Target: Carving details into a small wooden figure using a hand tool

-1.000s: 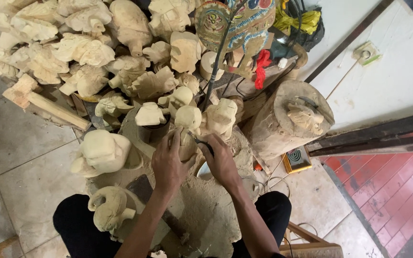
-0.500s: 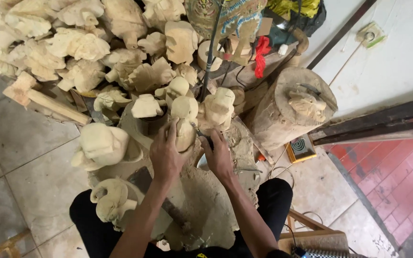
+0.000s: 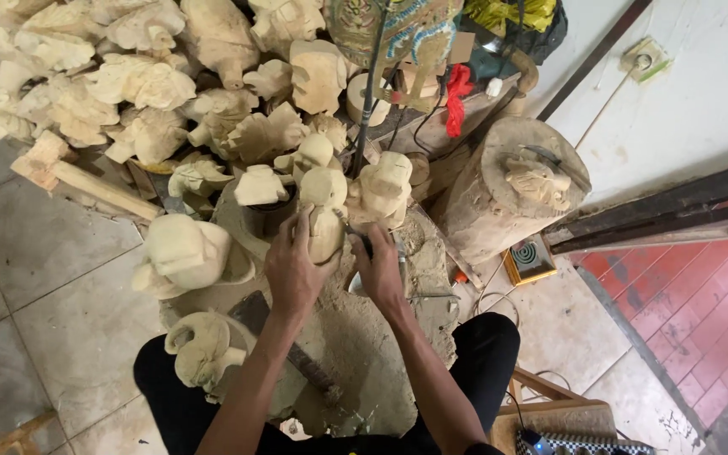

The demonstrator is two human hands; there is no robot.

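We see the left hand (image 3: 295, 268) wrapped around a pale carved wooden figure (image 3: 324, 211), which stands upright on the sawdust-covered block (image 3: 364, 337) between the person's knees. The right hand (image 3: 378, 270) is closed on a thin carving tool (image 3: 357, 237) whose tip meets the figure's side. A heap of unpainted carvings (image 3: 128, 76) lies behind, and 1 round log (image 3: 499, 202) stands to the right.
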